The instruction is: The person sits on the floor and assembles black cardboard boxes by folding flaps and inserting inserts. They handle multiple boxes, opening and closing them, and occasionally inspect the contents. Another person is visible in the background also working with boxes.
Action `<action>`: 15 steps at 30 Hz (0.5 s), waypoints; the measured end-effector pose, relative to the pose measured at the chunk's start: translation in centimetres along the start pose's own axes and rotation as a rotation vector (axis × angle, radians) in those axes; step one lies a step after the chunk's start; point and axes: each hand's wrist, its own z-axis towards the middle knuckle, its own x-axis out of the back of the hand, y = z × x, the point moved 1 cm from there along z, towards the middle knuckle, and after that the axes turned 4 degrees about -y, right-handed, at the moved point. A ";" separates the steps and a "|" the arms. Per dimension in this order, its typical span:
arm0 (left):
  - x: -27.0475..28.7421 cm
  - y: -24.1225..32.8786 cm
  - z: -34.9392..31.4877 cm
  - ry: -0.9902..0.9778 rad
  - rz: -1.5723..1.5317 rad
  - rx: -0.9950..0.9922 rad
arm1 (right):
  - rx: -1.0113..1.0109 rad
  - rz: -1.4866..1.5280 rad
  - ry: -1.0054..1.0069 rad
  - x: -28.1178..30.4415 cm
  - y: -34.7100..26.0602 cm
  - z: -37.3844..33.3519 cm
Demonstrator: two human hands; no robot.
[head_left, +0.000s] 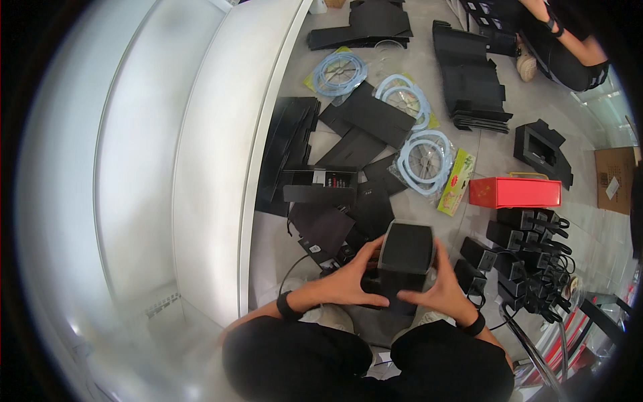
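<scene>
A black box is held up in front of my knees, its top face toward me. My left hand grips it from the left, thumb along the near side. From the right, my right hand is wrapped round the other side, its thumb also on the near side. Some fingers of both hands are hidden behind the box. Just beyond my left hand, a dark cloth pouch and an open black box lie among flat black cardboard sheets on the floor.
White shelving rises along the left. Packs with pale blue rings lie ahead. At right stand a red box, several black boxes with straps, and a cardboard carton. Another person's arm shows at far right.
</scene>
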 end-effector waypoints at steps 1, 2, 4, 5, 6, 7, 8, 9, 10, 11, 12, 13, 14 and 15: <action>1.0 0.0 -0.5 -0.030 0.115 0.020 | -0.030 0.037 0.034 0.4 0.2 0.1; 1.9 0.1 -0.8 -0.074 0.232 0.041 | -0.056 0.059 0.170 0.9 1.1 -0.4; 3.7 0.1 -2.1 0.029 0.327 0.044 | -0.037 -0.129 0.309 2.4 -0.2 0.1; 4.4 0.1 -3.1 0.064 0.422 0.075 | -0.023 -0.187 0.362 2.8 -1.3 0.4; 4.9 0.1 -3.9 0.101 0.521 0.105 | -0.043 -0.121 0.382 2.7 -1.9 0.8; 5.1 -0.3 -4.6 0.099 0.583 0.099 | -0.054 -0.216 0.388 3.0 -2.0 1.0; 5.3 -1.0 -5.1 0.093 0.642 0.090 | -0.066 -0.315 0.396 3.3 -2.0 1.2; 5.2 -1.7 -5.3 0.086 0.702 0.080 | -0.070 -0.332 0.404 3.3 -2.0 1.5; 4.8 -2.3 -5.5 0.060 0.781 0.056 | -0.073 -0.349 0.412 3.2 -2.0 1.7; 4.3 -2.7 -5.4 0.036 0.864 0.033 | -0.072 -0.364 0.419 3.2 -1.9 1.9; 3.8 -3.1 -5.5 0.010 0.947 0.010 | -0.055 -0.410 0.409 3.1 -1.6 2.1; 3.3 -4.0 -5.8 -0.013 0.993 0.019 | -0.037 -0.455 0.398 3.0 -1.0 2.3; 2.8 -5.2 -6.0 -0.042 1.037 0.023 | -0.022 -0.504 0.393 2.9 -0.5 2.4; 2.4 -6.1 -6.3 -0.068 1.084 0.030 | -0.020 -0.543 0.399 2.8 -0.2 2.5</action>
